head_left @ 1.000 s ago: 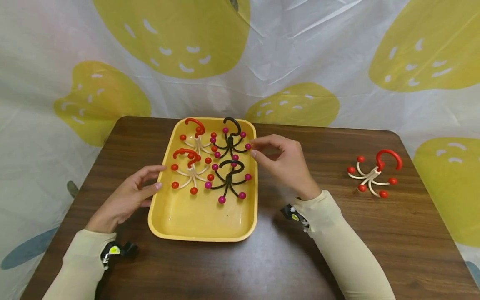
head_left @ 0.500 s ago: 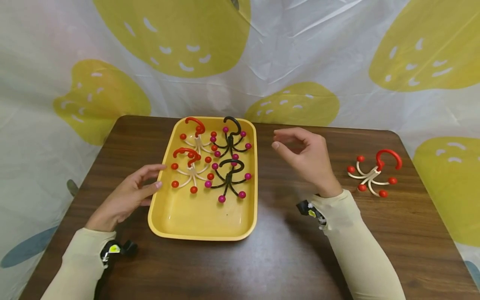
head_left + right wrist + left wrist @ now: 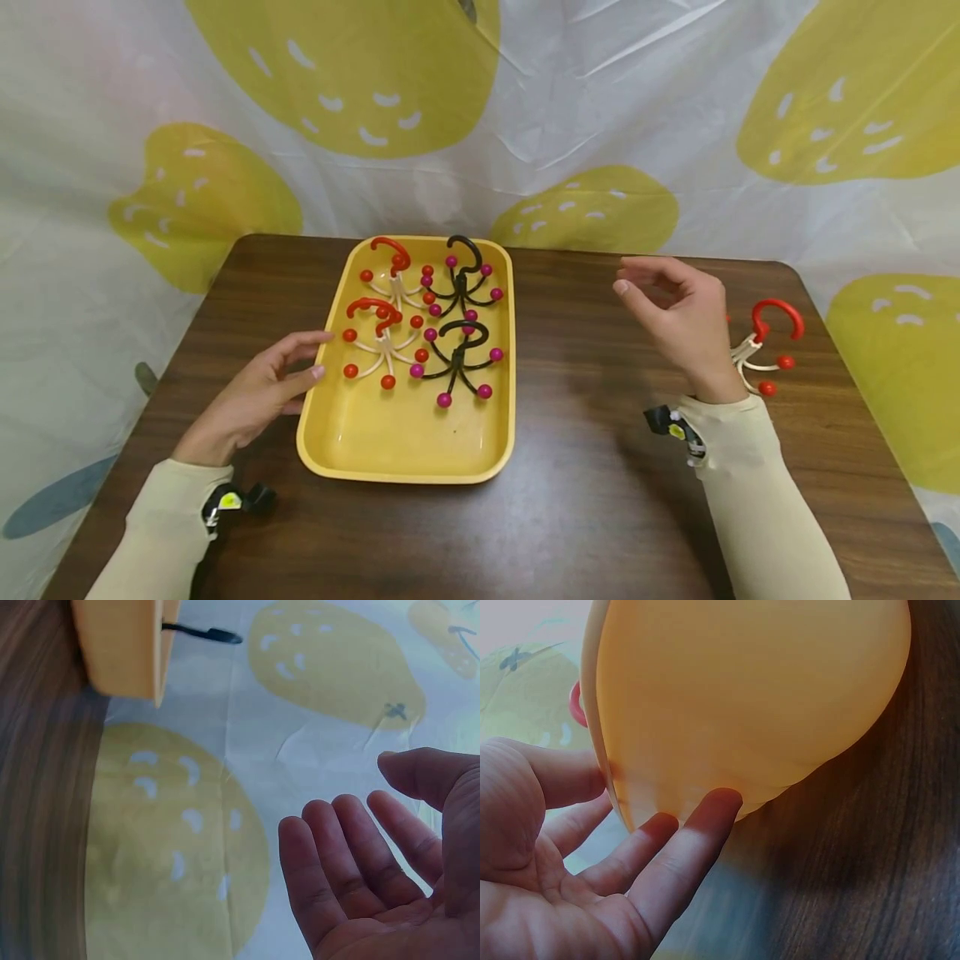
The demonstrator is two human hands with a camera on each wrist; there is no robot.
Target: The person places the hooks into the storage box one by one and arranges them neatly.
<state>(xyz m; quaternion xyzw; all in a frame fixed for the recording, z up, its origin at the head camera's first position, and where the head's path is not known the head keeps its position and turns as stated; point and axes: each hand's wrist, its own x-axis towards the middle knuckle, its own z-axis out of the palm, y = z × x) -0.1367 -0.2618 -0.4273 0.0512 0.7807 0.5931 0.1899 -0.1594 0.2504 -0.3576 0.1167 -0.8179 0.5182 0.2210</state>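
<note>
A yellow tray point(image 3: 352, 433) lies on the brown table point(image 3: 585, 500). It holds two white hook toys with red balls point(image 3: 384, 342) and two black hook toys with magenta balls point(image 3: 457, 354). My left hand point(image 3: 258, 392) rests open against the tray's left rim, and its fingers point(image 3: 667, 855) touch the tray wall point(image 3: 750, 705). My right hand point(image 3: 678, 321) hovers empty above the table with loosely curled fingers point(image 3: 337, 862), between the tray and a third white and red hook toy point(image 3: 768, 350) at the right, which it partly hides.
A white curtain with yellow fruit shapes point(image 3: 600, 108) hangs behind and around the table. Bare tabletop lies between the tray and the lone toy, and along the near edge. The near half of the tray holds nothing.
My right hand has left the black toy at the tray's right rim and moved right across the table toward the lone toy, empty. The left hand has stayed put.
</note>
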